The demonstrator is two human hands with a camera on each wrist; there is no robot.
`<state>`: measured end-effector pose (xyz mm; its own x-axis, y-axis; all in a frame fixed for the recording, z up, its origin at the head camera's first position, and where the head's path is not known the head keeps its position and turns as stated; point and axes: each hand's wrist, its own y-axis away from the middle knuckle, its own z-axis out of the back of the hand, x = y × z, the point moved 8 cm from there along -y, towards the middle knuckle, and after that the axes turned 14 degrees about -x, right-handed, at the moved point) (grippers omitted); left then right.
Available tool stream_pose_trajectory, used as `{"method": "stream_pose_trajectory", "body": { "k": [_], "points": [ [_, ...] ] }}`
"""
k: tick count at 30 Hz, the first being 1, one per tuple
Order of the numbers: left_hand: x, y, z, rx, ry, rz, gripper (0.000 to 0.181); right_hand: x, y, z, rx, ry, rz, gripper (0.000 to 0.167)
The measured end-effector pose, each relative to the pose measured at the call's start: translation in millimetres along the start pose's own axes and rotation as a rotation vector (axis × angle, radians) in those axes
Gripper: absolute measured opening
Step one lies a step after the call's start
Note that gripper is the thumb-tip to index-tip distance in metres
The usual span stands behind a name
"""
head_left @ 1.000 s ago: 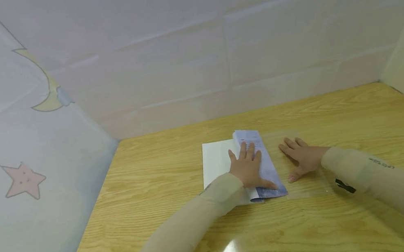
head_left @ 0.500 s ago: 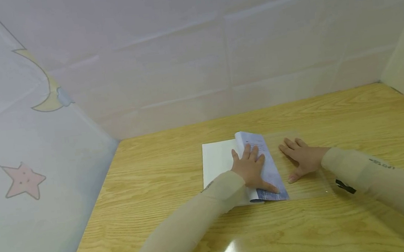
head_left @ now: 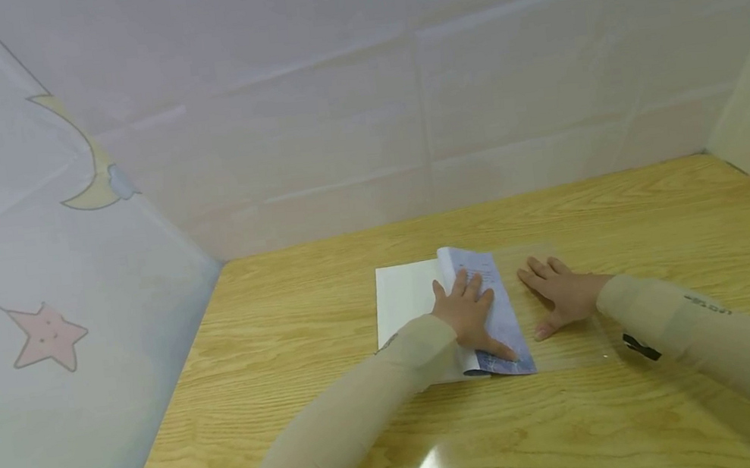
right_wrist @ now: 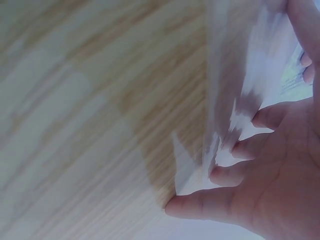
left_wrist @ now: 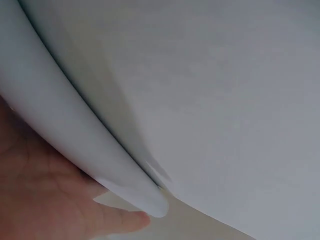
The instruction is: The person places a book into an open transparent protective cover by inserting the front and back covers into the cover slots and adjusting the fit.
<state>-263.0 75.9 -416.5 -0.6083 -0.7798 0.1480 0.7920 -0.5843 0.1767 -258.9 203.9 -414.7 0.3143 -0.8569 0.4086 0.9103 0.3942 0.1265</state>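
Head view: two bare hands at work on a wood-grained table. The left hand lies with fingers spread upon a blue-violet printed sheet, grasping nothing; the sheet curves over along its left edge and overlaps a white page, which lies flat to its left. The right hand, likewise spread and free of any grip, rests on a clear film just right of the printed sheet; whether the film extends beneath that sheet cannot be told. Both forearms wear beige sleeves, and a small black piece shows beside the right one. Left wrist view: the rounded white fold lies alongside the palm, with the white page beyond it. Right wrist view: the fingers are extended, and the film is creased near their tips, wood grain showing through. Behind the table stands a pale wall covering; a pink star and a yellow moon decorate the left side.
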Motion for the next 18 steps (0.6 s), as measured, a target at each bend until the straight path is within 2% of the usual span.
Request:
{"method": "stream_pose_trajectory", "body": {
  "k": [8,18],
  "points": [
    [-3.4,-1.7,0.5,-0.013,-0.019,-0.01,0.111,-0.7,-0.7,-1.3,0.004,-0.01,0.003,0.115],
    [-7.7,1.8,8.9,-0.019,-0.014,-0.018,0.109,1.1,0.3,0.9,0.008,-0.015,-0.001,0.112]
  ]
}}
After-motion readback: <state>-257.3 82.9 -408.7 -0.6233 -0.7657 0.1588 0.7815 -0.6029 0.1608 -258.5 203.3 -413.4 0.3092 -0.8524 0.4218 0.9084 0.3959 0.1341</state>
